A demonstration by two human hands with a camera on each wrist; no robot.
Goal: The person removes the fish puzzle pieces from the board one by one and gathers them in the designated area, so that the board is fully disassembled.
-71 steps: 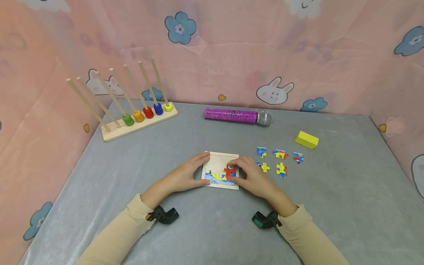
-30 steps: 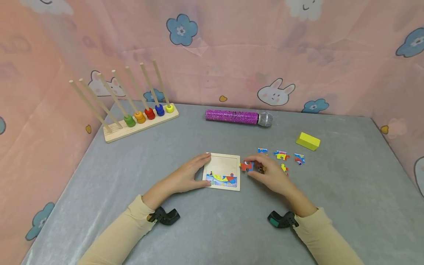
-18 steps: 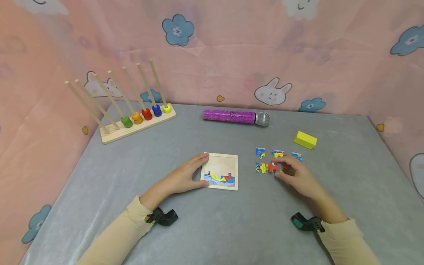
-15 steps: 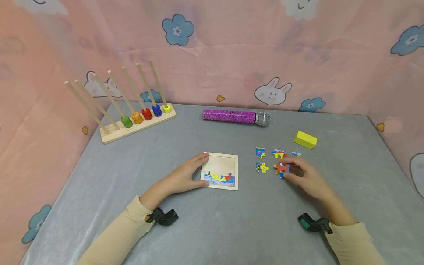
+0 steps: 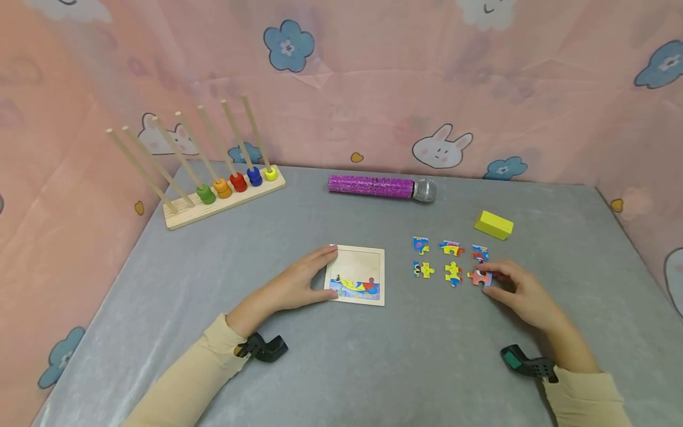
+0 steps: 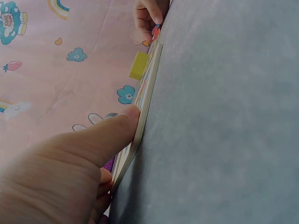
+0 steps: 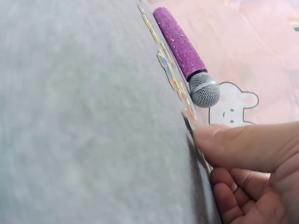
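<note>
1. Pinched between thumb and forefinger of the right hand, the red piece is held by its right part; the fingers are parted only by its width, and its left knob shows, perhaps so they clear the neighbours; whether it touches the table, I cannot tell.
2. Well to the left, the left hand spans the tray along its left edge, thumb at the near corner, fingers at the far; probably this steadies it.
3. Fitted pieces fill the tray's near part; beyond them is bare wood.
4. Five loose pieces lie between tray and right hand, in two rows; spaced apart, seemingly for easy picking.
5. Farther off, block right, mic mid, rack left; all seemingly kept out of the way.
</note>
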